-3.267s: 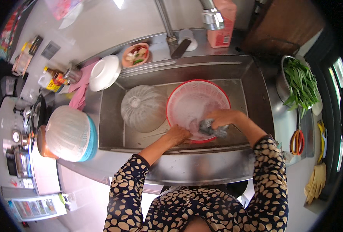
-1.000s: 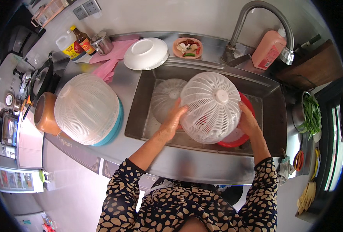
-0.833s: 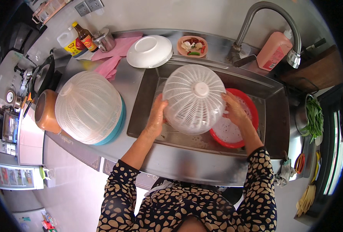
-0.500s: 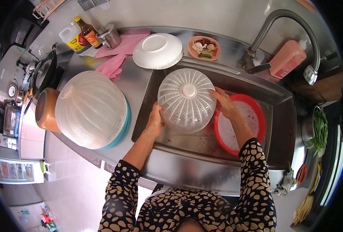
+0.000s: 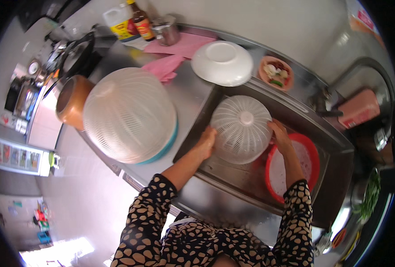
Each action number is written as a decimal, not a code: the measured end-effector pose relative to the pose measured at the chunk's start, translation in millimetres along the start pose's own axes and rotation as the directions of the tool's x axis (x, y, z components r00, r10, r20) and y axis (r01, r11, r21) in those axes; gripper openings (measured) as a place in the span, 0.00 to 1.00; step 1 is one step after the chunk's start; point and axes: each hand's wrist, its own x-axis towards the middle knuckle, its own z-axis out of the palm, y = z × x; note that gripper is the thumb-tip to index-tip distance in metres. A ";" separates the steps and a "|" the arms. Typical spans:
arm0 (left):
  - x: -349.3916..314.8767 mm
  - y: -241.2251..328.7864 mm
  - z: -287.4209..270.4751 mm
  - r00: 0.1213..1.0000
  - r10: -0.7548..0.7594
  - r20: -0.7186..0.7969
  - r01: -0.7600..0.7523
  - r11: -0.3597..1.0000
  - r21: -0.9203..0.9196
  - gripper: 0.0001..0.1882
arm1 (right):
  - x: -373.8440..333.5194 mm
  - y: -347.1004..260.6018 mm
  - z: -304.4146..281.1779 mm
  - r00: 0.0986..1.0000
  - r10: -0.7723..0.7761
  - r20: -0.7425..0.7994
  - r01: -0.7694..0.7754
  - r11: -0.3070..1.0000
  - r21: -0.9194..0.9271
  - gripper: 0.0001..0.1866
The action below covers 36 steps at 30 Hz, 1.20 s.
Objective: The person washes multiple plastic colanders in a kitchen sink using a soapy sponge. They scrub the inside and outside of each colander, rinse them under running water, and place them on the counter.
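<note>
A white slotted plastic dome (image 5: 245, 138), round knob upward, is between my two hands over the left part of the sink (image 5: 226, 179). My left hand (image 5: 206, 142) grips its left edge, while my right hand (image 5: 281, 135) has its fingers curled on the right edge. Beside my right forearm, a red basin (image 5: 316, 165) of cloudy, bubbly water sits in the sink. To the left, a larger slotted plastic dome (image 5: 128, 118) rests over a blue basin (image 5: 165, 149) on the counter. Whether the held dome touches the sink floor cannot be made out.
Behind the sink are an upturned white dish (image 5: 222, 69), a small plate of garlic and peppers (image 5: 263, 76), a grey faucet (image 5: 324, 100) and a pink bottle (image 5: 360, 109). A brown pot (image 5: 73, 101) stands far left; leafy greens (image 5: 370, 196) lie far right.
My view has turned and shifted left, so the sink and counter sit tilted and further right. Both hands keep hold of the dome, which looks slightly smaller.
</note>
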 end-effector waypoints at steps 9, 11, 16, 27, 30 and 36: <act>-23.9 -5.8 19.3 0.933 0.359 0.001 -0.299 0.775 0.556 0.33 | 17.7 7.8 0.1 0.955 -0.270 -0.123 0.214 0.914 -0.345 0.26; -64.5 -1.2 16.6 0.782 0.585 0.214 -0.604 0.627 0.493 0.30 | 19.2 -6.1 13.8 0.886 -0.450 -0.110 0.344 0.799 -0.494 0.24; -185.3 52.7 5.2 0.356 0.872 0.337 -0.894 0.212 0.395 0.25 | -16.4 -80.8 83.6 0.874 -0.480 0.074 0.486 0.865 -0.126 0.21; -222.1 120.7 -178.3 -0.116 0.921 -0.373 -0.607 0.232 0.760 0.38 | -19.2 -179.9 246.4 0.815 -0.415 0.403 0.418 0.904 0.085 0.35; -214.8 112.6 -207.2 0.169 0.924 -0.343 -0.718 0.353 0.599 0.46 | -12.5 -184.6 268.1 0.822 -0.378 0.425 0.374 0.922 0.098 0.36; -218.0 111.4 -211.1 0.221 0.964 -0.146 -0.757 0.264 0.598 0.55 | -25.4 -193.9 276.8 0.731 -0.485 0.480 0.404 0.874 0.269 0.35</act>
